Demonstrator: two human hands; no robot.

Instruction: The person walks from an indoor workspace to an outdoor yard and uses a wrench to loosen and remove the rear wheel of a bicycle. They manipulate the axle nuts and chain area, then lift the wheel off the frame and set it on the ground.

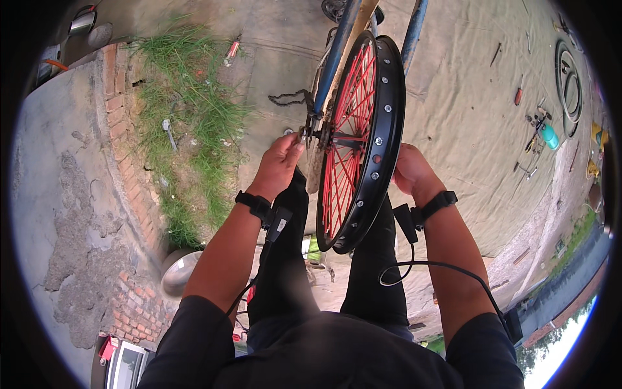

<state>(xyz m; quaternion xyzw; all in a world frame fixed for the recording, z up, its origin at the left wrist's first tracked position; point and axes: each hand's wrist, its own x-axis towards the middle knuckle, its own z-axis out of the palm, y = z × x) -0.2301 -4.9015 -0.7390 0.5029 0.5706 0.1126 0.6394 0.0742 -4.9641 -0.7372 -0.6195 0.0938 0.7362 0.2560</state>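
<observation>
A bicycle wheel (379, 139) with a wide black rim and red spokes stands upright before me, with no tyre on it. Its hub sits at the ends of a blue bicycle frame (335, 58). My left hand (280, 165) is closed, thumb and fingers pinching the left end of the wheel's axle (310, 132). On the far side of the rim, my right hand (416, 172) has curled fingers near the hub's right side; the rim hides their tips and whatever they grip. A dark chain (289, 98) hangs slack left of the frame.
Left, grass (188, 97) grows beside a brick edge (116, 110), with a spanner (170, 134) lying in it. On the ground sheet at right lie a red-handled screwdriver (519, 95), a turquoise bottle (550, 136), several tools and a tyre (569, 84).
</observation>
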